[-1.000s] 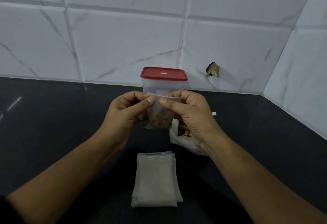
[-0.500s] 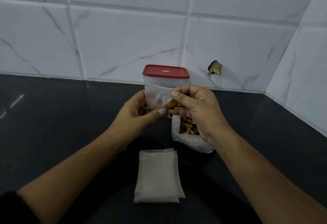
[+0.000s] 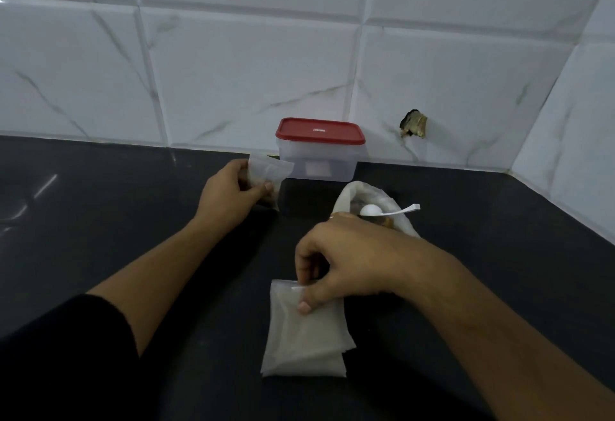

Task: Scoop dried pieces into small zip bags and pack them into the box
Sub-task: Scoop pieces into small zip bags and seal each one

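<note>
left hand (image 3: 229, 194): grip holds filled bag (image 3: 268, 171) beside box (image 3: 319, 157). right hand (image 3: 349, 261): grip pinches top of bag stack (image 3: 306, 337) on surface (image 3: 133, 221).

Box (image 3: 319, 157) behind bags (image 3: 306, 337); spoon (image 3: 371, 210) in pouch (image 3: 352, 191)

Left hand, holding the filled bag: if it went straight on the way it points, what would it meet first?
Probably the red-lidded box: the left hand aims its filled bag at the box's left wall, though depth is unclear.
</note>
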Demonstrator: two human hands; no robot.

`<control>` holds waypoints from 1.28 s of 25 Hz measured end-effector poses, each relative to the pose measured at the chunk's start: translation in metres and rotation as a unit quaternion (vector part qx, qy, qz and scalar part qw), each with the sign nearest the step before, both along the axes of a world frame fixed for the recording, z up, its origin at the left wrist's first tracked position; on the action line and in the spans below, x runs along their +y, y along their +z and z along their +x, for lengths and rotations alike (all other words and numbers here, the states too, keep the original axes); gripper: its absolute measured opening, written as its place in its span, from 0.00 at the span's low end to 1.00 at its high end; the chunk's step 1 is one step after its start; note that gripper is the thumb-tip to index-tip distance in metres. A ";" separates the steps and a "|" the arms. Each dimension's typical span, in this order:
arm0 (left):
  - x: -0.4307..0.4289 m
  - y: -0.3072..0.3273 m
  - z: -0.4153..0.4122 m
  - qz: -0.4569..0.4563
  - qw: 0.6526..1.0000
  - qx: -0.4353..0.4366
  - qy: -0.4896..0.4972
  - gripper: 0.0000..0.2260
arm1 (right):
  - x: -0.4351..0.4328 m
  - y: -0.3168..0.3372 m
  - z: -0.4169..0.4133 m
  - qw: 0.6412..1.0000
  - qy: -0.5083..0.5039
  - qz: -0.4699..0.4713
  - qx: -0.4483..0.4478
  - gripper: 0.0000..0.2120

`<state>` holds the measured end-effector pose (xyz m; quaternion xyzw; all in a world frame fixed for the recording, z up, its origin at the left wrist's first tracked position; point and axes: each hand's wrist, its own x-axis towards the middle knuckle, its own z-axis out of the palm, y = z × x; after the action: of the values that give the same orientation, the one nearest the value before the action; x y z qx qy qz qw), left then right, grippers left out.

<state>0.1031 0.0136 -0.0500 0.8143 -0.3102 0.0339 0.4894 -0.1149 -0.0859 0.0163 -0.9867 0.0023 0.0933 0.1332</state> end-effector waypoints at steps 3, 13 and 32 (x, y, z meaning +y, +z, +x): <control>-0.009 -0.004 0.010 0.077 0.997 -0.022 0.024 0.28 | 0.000 0.000 0.000 1.000 -0.012 -0.005 0.009 0.12; -0.006 -0.006 0.006 0.204 0.971 -0.117 0.031 0.17 | -0.012 -0.002 -0.001 0.986 -0.036 0.145 -0.074 0.06; -0.007 0.029 -0.089 -0.153 0.953 0.089 -0.245 0.03 | -0.048 -0.016 0.006 0.773 -0.189 0.534 -0.288 0.06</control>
<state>0.0140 0.0065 -0.0211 0.6285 -0.4469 -0.1125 0.6266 -0.1090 -0.1342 0.0007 -0.7176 0.1003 -0.2358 0.6476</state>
